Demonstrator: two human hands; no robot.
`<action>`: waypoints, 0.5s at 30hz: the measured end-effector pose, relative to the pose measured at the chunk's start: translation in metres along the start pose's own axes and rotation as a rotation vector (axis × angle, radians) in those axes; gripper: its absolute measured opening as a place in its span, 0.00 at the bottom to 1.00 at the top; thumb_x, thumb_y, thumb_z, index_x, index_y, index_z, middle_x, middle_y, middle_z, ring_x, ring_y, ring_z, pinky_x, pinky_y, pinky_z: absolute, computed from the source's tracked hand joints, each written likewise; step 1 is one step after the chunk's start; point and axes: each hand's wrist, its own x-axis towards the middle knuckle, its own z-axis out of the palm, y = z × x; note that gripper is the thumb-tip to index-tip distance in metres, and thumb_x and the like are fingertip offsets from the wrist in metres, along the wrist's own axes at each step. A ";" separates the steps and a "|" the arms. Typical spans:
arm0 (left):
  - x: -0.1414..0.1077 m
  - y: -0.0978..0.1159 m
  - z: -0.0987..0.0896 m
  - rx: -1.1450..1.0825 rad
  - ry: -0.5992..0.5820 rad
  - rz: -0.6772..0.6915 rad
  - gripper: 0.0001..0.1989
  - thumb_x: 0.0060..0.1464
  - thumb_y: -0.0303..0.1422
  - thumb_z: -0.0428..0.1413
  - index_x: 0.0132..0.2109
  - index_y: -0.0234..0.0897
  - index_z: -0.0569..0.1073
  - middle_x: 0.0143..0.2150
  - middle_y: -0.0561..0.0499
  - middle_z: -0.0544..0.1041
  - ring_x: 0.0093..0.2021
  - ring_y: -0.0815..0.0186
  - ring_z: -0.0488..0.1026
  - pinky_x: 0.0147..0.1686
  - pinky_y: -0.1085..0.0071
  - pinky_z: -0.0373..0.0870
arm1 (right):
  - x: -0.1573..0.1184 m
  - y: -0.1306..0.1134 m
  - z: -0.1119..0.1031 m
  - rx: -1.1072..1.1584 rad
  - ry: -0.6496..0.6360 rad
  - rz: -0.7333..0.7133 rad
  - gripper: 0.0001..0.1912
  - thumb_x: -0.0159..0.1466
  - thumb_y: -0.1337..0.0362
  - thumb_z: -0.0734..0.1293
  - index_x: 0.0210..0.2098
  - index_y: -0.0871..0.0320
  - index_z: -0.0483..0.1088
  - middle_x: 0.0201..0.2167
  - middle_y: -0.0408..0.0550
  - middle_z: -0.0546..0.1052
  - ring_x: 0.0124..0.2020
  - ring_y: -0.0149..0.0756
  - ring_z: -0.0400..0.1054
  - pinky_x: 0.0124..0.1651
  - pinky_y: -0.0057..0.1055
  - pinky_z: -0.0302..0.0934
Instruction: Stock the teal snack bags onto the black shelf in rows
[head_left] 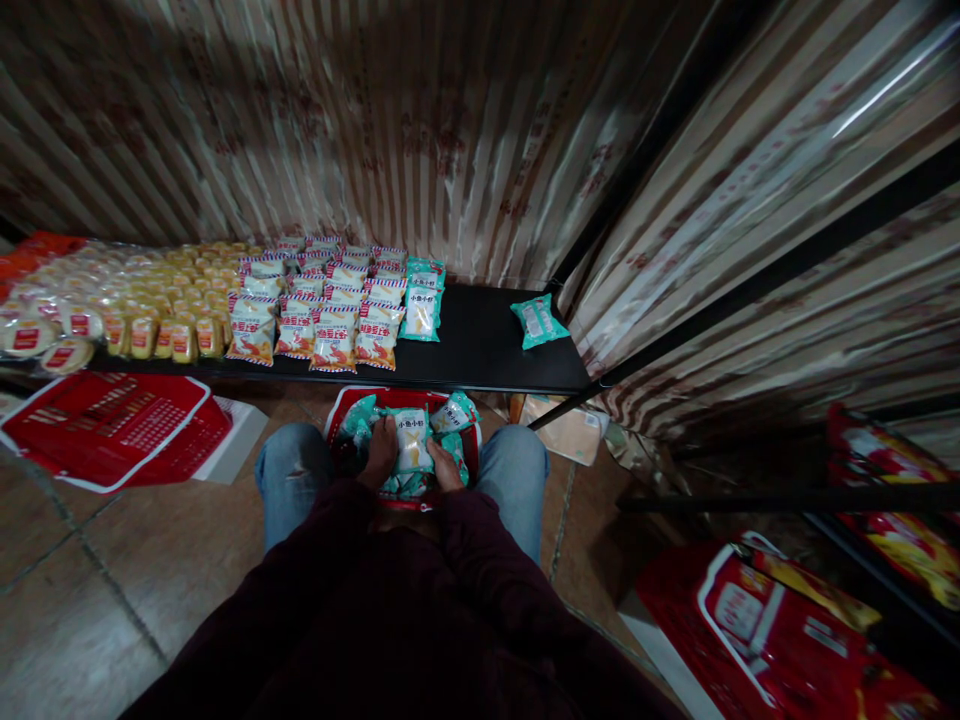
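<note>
1. Gripping a turquoise pack (pixel 412 440) inside the red basket (pixel 409 506) seems the step in hand; the basket stands between the knees, taken here as the clock's centre.
2. The left hand (pixel 381 452) pinches the pack's nine o'clock edge; the right hand (pixel 447 466) presses its three o'clock edge, thumb uppermost. I cannot tell how the fingers sit underneath.
3. Loose packs (pixel 454 411) crowd around it, one at about one o'clock.
4. On the black shelf (pixel 472 335), matching packs (pixel 424 310) stand at twelve, another pack (pixel 538 322) lies between one and two.
5. Any lift calls for an even grip, clear of the rim.
</note>
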 end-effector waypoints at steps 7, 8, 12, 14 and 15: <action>-0.002 0.019 0.005 -0.021 0.162 -0.258 0.20 0.61 0.33 0.43 0.55 0.28 0.65 0.54 0.33 0.70 0.57 0.52 0.66 0.55 0.56 0.63 | 0.001 0.003 0.002 0.043 0.024 -0.022 0.28 0.49 0.40 0.69 0.39 0.55 0.78 0.45 0.48 0.79 0.53 0.46 0.68 0.58 0.40 0.59; -0.003 0.022 0.004 -0.032 0.183 -0.268 0.19 0.60 0.32 0.45 0.55 0.30 0.65 0.54 0.34 0.71 0.57 0.53 0.66 0.55 0.57 0.63 | 0.000 0.002 0.002 0.055 0.027 -0.030 0.29 0.48 0.40 0.69 0.39 0.55 0.78 0.45 0.48 0.79 0.53 0.46 0.68 0.58 0.40 0.59; -0.005 0.033 0.000 -0.204 0.289 -0.324 0.17 0.56 0.28 0.50 0.53 0.31 0.68 0.49 0.38 0.73 0.53 0.56 0.69 0.56 0.60 0.63 | -0.004 -0.005 -0.001 0.129 0.030 -0.090 0.29 0.46 0.42 0.72 0.39 0.55 0.78 0.42 0.48 0.80 0.53 0.47 0.68 0.56 0.39 0.60; -0.003 0.036 -0.002 -0.294 0.289 -0.334 0.16 0.55 0.28 0.50 0.50 0.31 0.69 0.46 0.38 0.75 0.52 0.56 0.70 0.54 0.59 0.63 | -0.005 -0.008 -0.002 0.157 0.033 -0.111 0.27 0.47 0.42 0.71 0.39 0.53 0.78 0.39 0.45 0.81 0.52 0.46 0.69 0.53 0.38 0.62; -0.002 0.037 -0.003 -0.328 0.275 -0.332 0.15 0.55 0.28 0.49 0.49 0.31 0.70 0.46 0.38 0.75 0.51 0.56 0.71 0.54 0.58 0.64 | -0.006 -0.008 -0.002 0.165 0.035 -0.116 0.26 0.49 0.41 0.70 0.39 0.52 0.78 0.38 0.45 0.81 0.50 0.45 0.70 0.51 0.38 0.63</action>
